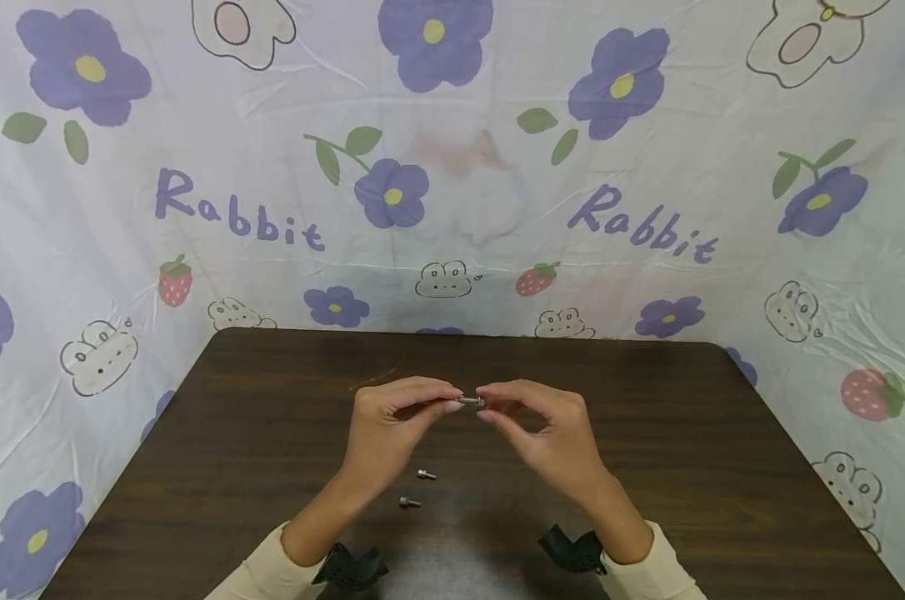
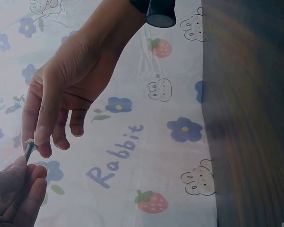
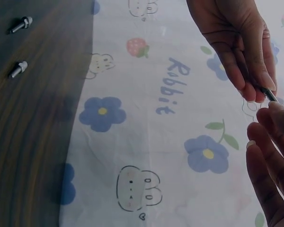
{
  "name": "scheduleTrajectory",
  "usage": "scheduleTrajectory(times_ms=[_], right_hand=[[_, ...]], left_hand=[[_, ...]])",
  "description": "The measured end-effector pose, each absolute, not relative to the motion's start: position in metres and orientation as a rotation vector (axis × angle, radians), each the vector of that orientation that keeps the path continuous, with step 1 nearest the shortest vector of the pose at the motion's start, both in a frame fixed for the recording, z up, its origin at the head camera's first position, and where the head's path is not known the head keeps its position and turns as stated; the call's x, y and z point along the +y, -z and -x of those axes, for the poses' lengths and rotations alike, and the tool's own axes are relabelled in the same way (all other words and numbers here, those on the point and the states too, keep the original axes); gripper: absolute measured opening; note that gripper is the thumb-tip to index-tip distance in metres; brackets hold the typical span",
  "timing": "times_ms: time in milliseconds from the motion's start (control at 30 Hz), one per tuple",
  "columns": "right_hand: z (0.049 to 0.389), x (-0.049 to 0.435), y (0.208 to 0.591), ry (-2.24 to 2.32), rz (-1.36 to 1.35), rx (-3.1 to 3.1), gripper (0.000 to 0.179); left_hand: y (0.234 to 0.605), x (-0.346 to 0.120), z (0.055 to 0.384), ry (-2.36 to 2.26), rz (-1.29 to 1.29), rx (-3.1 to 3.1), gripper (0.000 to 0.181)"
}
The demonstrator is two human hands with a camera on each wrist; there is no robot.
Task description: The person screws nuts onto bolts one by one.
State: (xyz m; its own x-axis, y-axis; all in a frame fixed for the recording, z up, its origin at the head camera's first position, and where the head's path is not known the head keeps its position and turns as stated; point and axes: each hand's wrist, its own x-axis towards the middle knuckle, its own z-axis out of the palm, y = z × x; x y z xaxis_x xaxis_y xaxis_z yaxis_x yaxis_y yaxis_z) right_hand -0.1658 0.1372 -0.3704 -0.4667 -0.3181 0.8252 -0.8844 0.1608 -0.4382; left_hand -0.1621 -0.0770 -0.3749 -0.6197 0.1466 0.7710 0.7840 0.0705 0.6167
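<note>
Raised above the table, my left hand (image 1: pixel 388 425) pinches the threaded shank of a small metal bolt (image 1: pixel 470 401) between thumb and fingers. My right hand (image 1: pixel 553 433) faces it, its thumb and index fingertip on either side of the bolt's wider end. In the left wrist view that wider end of the bolt (image 2: pixel 30 143) shows between the right fingertips, the threads running down into the left hand's grip. The right wrist view shows only part of the dark shank (image 3: pixel 269 93), the rest being covered by fingers.
Two more bolts (image 1: pixel 427 474) (image 1: pixel 410 502) lie on the dark wooden table (image 1: pixel 272 450), below the left hand in the head view. A white cloth (image 1: pixel 257 275) printed with flowers and rabbits hangs behind and beside the table. Black straps (image 1: pixel 351 568) sit at both wrists.
</note>
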Motion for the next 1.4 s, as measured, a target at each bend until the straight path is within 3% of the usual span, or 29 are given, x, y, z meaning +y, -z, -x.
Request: scheduleTrajectory(times_ms=[467, 633, 800, 1000, 1400], right_hand=[[0.1652, 0.1374, 0.3735, -1.324, -1.068, -1.976, 0.004], [0.1641, 0.1368, 0.3739, -1.338, -1.042, -2.012, 0.02], [0.1635, 0.1372, 0.3749, -1.323, -1.011, -2.046, 0.015], [0.164, 0.1375, 0.3749, -1.289, -1.066, -2.015, 0.04], [0.165, 0.1373, 0.3754, -1.284, -1.101, -1.985, 0.025]], left_hand=[[0.3776, -0.0738, 0.1595, 1.615, 0.937, -1.83, 0.011], [0.3786, -0.0728, 0.1595, 1.647, 0.957, -1.819, 0.012], [0.3791, -0.0732, 0.1595, 1.647, 0.947, -1.832, 0.011], [0.3801, -0.0744, 0.1595, 1.636, 0.932, -1.851, 0.011], [0.3781, -0.0748, 0.1605, 1.64, 0.949, -1.841, 0.011]])
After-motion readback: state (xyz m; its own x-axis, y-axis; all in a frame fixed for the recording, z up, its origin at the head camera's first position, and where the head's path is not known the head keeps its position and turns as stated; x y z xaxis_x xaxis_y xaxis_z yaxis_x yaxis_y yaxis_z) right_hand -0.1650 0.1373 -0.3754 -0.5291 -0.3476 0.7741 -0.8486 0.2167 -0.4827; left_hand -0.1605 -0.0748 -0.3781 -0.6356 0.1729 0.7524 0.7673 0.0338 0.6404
